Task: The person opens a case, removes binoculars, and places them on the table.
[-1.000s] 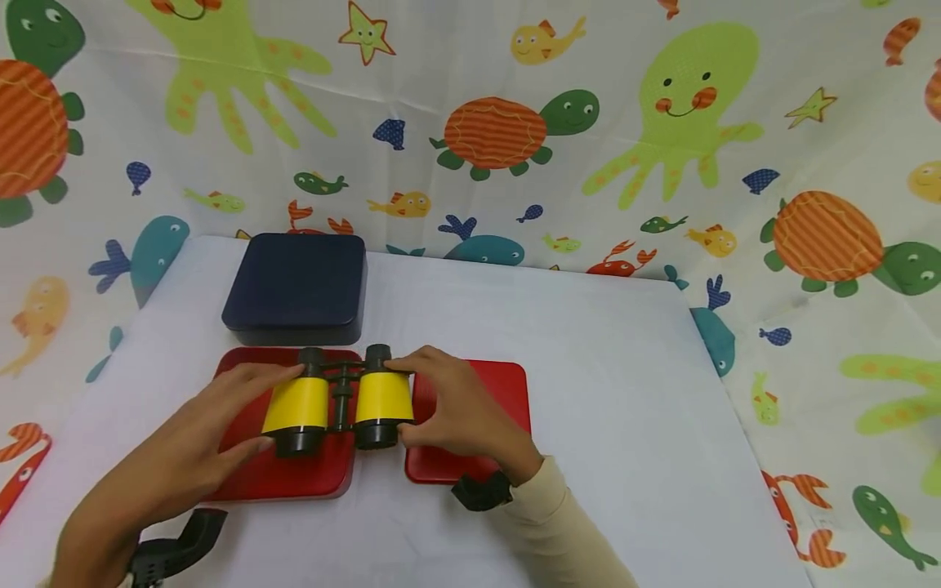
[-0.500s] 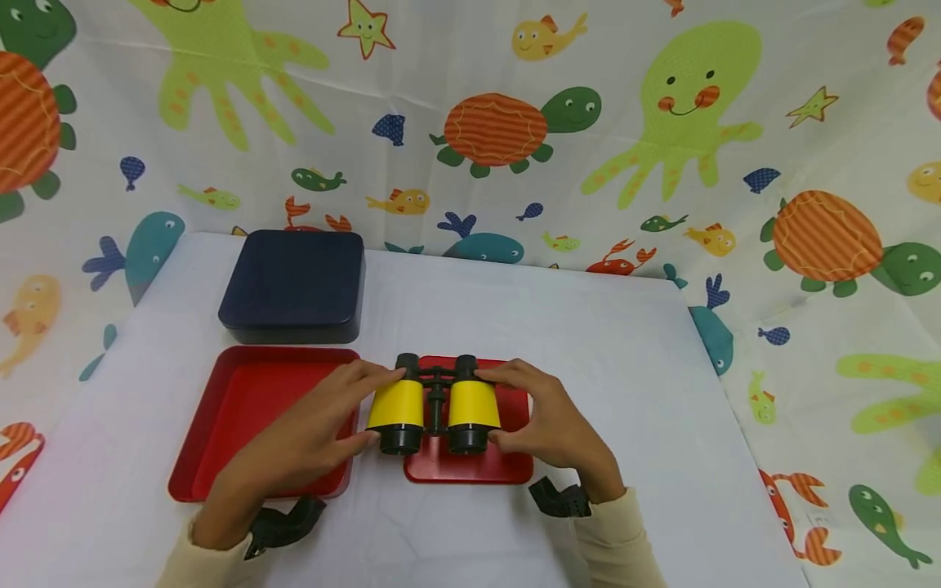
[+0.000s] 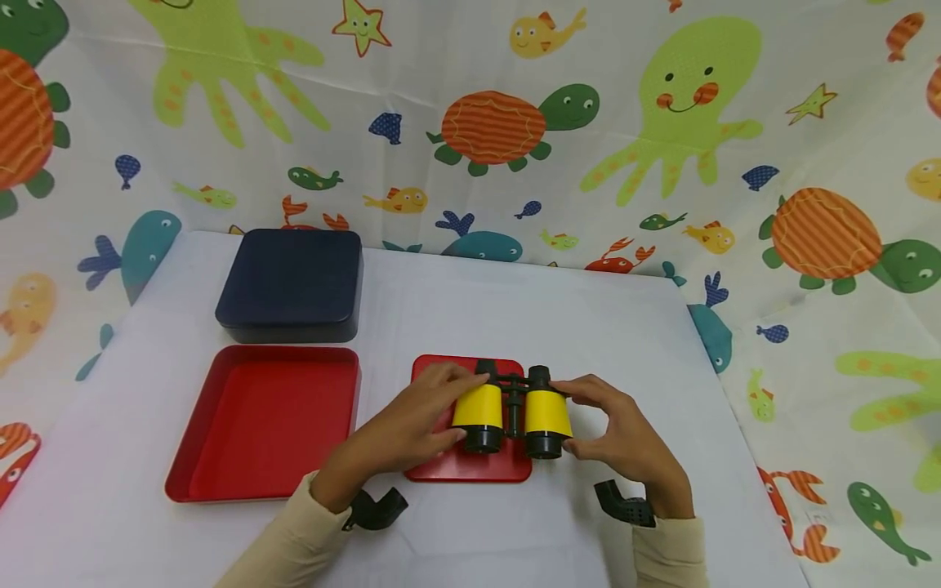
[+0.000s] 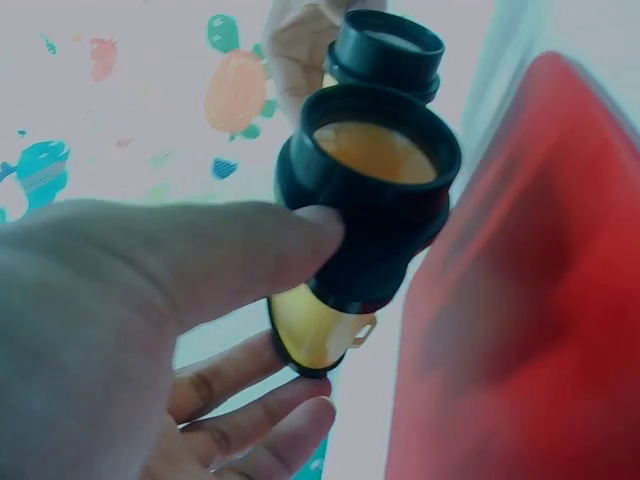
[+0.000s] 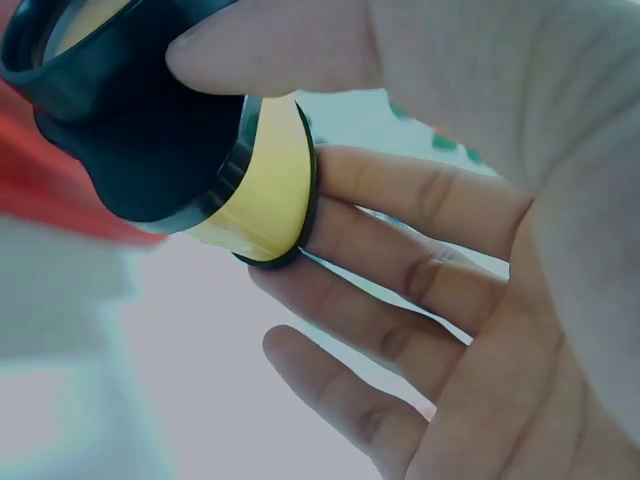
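Both hands hold a pair of yellow and black binoculars over the red lid-like tray in the head view. My left hand grips the left barrel, thumb on the near end and fingers on the far end. On the other barrel, my right hand pinches the same way. The left wrist view shows the thumb pressed on the black rim of the binoculars, fingertips by the yellow part. In the right wrist view the thumb lies on the black end of the binoculars with fingertips against the far rim.
A deeper red tray with raised walls stands on the left of the white table. Behind it is a dark blue box. A curtain printed with sea animals hangs along the back and sides.
The binoculars, held in both hands, have moved right, from over the deeper red tray to over the flat red one and its right edge. The trays and blue box stay put.
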Demonstrator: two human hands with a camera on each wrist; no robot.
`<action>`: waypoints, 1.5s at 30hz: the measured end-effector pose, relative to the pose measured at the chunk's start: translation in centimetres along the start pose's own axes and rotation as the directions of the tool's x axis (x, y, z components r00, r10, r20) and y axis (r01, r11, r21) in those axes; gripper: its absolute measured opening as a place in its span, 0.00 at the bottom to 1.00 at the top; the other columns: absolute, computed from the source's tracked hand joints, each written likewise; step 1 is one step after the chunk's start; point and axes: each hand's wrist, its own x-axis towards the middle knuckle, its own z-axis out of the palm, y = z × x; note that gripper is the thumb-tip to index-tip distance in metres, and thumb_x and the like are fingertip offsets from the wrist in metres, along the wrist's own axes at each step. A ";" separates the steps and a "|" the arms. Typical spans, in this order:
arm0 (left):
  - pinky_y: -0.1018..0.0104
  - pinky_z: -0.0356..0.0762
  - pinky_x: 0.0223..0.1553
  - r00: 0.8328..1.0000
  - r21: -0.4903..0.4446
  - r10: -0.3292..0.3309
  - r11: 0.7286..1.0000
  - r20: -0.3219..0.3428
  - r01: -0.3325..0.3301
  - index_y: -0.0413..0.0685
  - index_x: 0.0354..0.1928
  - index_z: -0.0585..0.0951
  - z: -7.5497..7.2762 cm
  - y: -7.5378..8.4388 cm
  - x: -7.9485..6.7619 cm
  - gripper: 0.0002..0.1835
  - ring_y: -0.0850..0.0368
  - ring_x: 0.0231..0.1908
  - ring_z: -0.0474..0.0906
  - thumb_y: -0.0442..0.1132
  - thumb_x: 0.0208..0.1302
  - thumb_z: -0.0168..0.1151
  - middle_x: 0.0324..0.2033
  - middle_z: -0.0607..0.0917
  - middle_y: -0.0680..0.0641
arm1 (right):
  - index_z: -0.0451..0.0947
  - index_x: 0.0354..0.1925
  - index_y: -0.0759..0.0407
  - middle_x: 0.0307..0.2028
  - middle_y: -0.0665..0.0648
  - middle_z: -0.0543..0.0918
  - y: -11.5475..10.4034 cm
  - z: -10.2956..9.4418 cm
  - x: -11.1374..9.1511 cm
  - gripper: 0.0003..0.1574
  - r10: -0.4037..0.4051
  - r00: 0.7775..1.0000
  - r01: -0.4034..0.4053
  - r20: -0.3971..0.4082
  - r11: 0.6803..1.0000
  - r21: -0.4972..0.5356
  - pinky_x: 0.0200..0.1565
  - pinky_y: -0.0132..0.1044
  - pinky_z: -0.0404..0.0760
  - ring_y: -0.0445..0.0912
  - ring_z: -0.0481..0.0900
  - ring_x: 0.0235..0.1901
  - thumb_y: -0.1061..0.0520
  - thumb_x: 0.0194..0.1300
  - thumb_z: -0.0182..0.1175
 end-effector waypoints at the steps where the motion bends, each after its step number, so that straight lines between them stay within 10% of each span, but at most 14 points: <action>1: 0.59 0.77 0.61 1.000 0.004 0.001 1.000 0.005 -0.001 0.58 0.75 0.64 0.4 0.0 0.5 0.43 0.57 0.64 0.64 0.40 0.59 0.73 0.64 0.70 0.53 | 0.72 0.66 0.40 0.57 0.41 0.78 0.4 -0.3 -0.3 0.47 0.007 1.000 -0.007 -0.001 1.000 -0.006 0.62 0.52 0.76 0.39 0.75 0.58 0.62 0.49 0.76; 26: 0.73 0.74 0.53 0.995 0.143 0.103 0.984 0.013 -0.104 0.56 0.74 0.65 9.3 1.5 9.2 0.37 0.57 0.62 0.65 0.45 0.65 0.67 0.62 0.72 0.52 | 0.69 0.69 0.50 0.67 0.59 0.72 6.8 -5.2 -5.0 0.48 0.225 0.973 -0.228 -0.049 0.970 -0.080 0.63 0.62 0.70 0.62 0.71 0.65 0.70 0.52 0.69; 45: 0.68 0.73 0.57 0.994 0.237 0.110 0.965 0.010 -0.109 0.56 0.74 0.65 11.9 2.2 11.9 0.37 0.57 0.60 0.69 0.51 0.65 0.67 0.61 0.74 0.52 | 0.64 0.72 0.56 0.71 0.64 0.66 8.2 -6.8 -6.2 0.49 0.305 0.952 -0.306 -0.026 0.948 -0.092 0.64 0.58 0.66 0.65 0.67 0.68 0.72 0.53 0.65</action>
